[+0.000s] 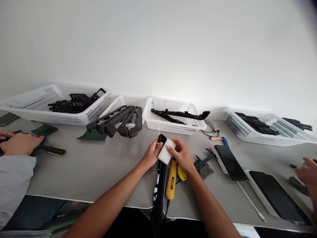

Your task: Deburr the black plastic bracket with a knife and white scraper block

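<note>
My left hand [152, 153] is closed around a long black plastic trim piece [160, 178], which runs from the hand down past the table's front edge. With my right hand [182, 153] I grip a small white rectangular block [166, 151] against the upper end of the trim piece; my left thumb lies beside it. Whether the block is a case or solid, I cannot tell. Just right of the trim piece lies a corded tool with a yellow handle [171, 181]. A yellow round object [182, 172] and a dark caliper [204, 162] are partly behind my right forearm.
White baskets [173, 127] with black parts line the wall. Curved black trim pieces [115, 120] overhang one. Phones [230, 162] and a white cable [251, 201] lie right. Co-workers' hands [23, 143] show at both sides; a yellow-black handle [53, 149] lies left.
</note>
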The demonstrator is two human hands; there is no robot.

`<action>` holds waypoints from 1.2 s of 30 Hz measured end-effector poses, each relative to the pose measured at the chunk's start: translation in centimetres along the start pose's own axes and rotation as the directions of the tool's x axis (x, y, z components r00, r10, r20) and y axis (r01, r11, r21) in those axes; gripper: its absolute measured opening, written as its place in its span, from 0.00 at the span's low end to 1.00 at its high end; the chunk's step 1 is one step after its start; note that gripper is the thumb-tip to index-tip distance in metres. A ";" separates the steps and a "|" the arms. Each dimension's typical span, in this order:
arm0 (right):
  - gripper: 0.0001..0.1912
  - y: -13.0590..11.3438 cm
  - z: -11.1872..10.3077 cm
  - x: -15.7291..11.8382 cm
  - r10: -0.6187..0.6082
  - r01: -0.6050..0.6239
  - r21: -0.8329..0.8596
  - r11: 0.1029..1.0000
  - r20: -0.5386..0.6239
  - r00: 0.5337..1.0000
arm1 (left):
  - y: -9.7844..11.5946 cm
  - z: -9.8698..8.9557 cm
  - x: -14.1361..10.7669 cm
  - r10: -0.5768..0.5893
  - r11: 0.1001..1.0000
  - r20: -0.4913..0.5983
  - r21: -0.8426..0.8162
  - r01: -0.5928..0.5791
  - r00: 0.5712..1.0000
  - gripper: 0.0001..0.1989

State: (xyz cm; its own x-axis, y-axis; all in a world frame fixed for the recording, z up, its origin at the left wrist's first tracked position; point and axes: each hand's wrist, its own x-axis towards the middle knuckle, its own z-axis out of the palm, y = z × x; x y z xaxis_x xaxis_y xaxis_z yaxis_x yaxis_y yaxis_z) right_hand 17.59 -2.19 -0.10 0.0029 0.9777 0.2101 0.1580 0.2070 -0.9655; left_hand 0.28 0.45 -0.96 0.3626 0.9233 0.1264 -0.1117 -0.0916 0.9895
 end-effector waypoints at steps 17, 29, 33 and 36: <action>0.21 -0.5 -1.2 0.4 0.049 -0.022 0.118 0.993 -0.227 0.973 | 0.4 0.0 -0.1 -0.080 0.981 0.099 -0.170 0.097 0.992 0.29; 0.12 -1.6 1.0 -0.5 -0.416 0.407 -0.469 0.784 0.090 0.905 | -1.1 -0.4 0.4 0.005 0.996 0.102 -0.089 0.004 0.995 0.27; 0.09 -0.9 0.4 -0.2 -0.419 0.365 -0.504 0.783 0.006 0.908 | -1.1 -0.4 0.2 -0.033 0.998 0.187 -0.047 0.042 0.982 0.26; 0.10 -0.6 0.2 0.0 -0.421 0.303 -0.526 0.795 -0.120 0.899 | -1.1 -0.2 -0.1 -0.069 0.993 0.251 -0.072 0.090 0.966 0.25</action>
State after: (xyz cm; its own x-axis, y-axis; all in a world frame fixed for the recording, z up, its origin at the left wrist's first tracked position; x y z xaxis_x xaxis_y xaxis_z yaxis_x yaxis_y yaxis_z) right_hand 17.32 -2.36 0.47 0.0543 0.7874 0.6141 0.6456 0.4415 -0.6231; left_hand 0.21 0.55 -2.04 0.5901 0.8042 0.0712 -0.1451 0.0189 0.9892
